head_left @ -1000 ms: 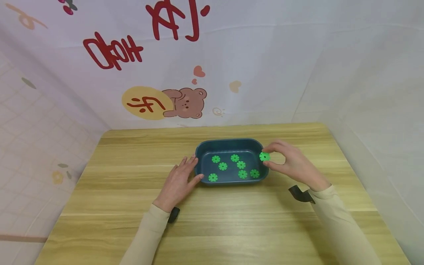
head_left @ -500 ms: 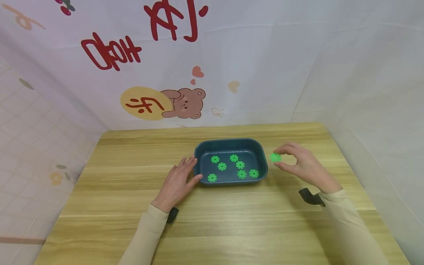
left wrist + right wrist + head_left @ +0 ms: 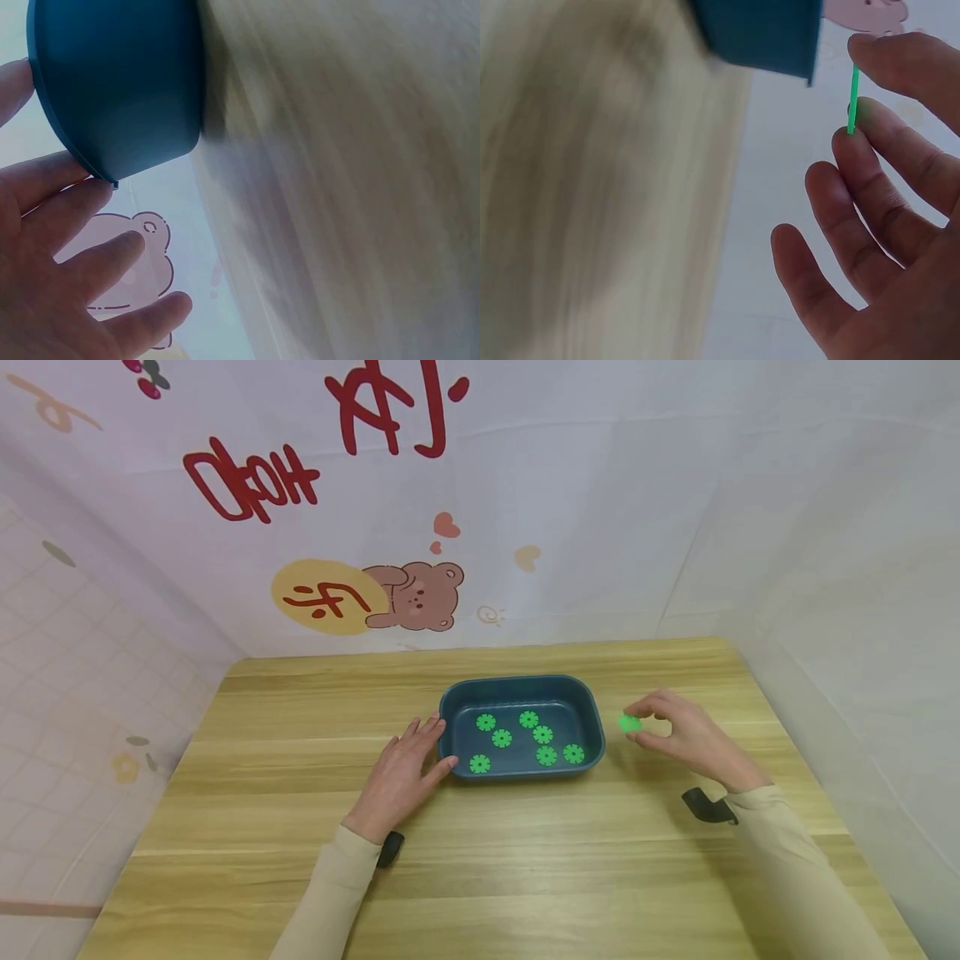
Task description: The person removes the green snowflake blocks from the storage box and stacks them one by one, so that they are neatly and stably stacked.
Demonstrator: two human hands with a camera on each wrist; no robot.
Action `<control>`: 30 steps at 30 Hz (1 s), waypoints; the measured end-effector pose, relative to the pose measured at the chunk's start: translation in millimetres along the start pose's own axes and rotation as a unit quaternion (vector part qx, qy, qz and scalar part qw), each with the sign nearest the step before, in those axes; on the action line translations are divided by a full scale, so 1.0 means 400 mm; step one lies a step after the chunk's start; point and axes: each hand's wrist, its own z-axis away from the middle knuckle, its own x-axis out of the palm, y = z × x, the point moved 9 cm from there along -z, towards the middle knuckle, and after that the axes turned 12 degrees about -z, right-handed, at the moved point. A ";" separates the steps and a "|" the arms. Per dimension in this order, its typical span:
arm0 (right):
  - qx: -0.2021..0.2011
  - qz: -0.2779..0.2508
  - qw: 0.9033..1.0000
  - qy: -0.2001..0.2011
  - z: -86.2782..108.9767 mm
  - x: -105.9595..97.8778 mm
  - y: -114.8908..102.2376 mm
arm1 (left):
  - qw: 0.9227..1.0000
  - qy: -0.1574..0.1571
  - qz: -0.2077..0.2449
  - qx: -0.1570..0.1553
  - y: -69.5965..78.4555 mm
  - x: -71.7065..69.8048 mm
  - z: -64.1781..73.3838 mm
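A dark blue rectangular tray [image 3: 517, 772] with rounded corners sits on the table, several green notched discs [image 3: 502, 738] lying flat on its floor. My left hand [image 3: 397, 772] touches the tray's left rim, fingers spread and fairly straight; the left wrist view shows fingertips at the rim of the tray [image 3: 120, 90]. To the right of the tray, my right hand [image 3: 686, 739] pinches one green notched disc [image 3: 630, 723] between thumb and fingers. The right wrist view shows that disc [image 3: 853, 101] edge-on as a thin green line, above the table, with the other fingers loosely bent.
The wooden table [image 3: 525, 877] runs back to a white cloth wall [image 3: 600, 485] printed with a bear and red characters. Cloth also hangs along the left and right sides. A dark band piece [image 3: 708, 807] sits at the right wrist.
My right hand has carried the pinched green disc from the tray's right rim out to the right, and the disc now looks flatter. The left hand stays at the tray's left rim.
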 end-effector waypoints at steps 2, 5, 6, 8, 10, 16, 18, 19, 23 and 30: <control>0.006 0.000 1.000 -0.008 0.001 0.005 0.016 | 1.000 0.000 0.000 -0.001 -0.001 0.000 0.001; 0.023 -0.002 1.000 -0.020 0.002 0.013 0.039 | 1.000 0.001 0.001 -0.001 -0.001 0.000 0.001; 0.028 -0.002 0.999 -0.023 0.002 0.015 0.046 | 1.000 0.002 0.000 -0.001 -0.001 -0.001 0.001; 0.037 0.001 0.999 -0.028 0.002 0.019 0.060 | 1.000 0.002 0.001 -0.001 0.000 -0.003 0.002; 0.043 0.004 0.999 -0.033 0.002 0.023 0.072 | 1.000 0.002 0.002 0.000 0.000 -0.003 0.002; 0.044 0.006 0.998 -0.049 -0.003 0.035 0.094 | 1.000 0.003 0.002 0.002 -0.001 -0.001 0.002; 0.047 0.007 0.997 -0.055 -0.005 0.038 0.100 | 1.000 0.004 0.003 0.002 -0.001 -0.001 0.002; 0.049 0.007 0.997 -0.058 -0.007 0.040 0.103 | 1.000 0.004 0.003 0.002 -0.001 0.000 0.002; 0.058 0.007 0.996 -0.070 -0.012 0.046 0.117 | 1.000 0.005 0.002 0.002 -0.001 0.000 0.002; 0.068 0.007 0.994 -0.087 -0.020 0.059 0.140 | 1.000 0.002 0.001 0.003 0.001 -0.001 0.002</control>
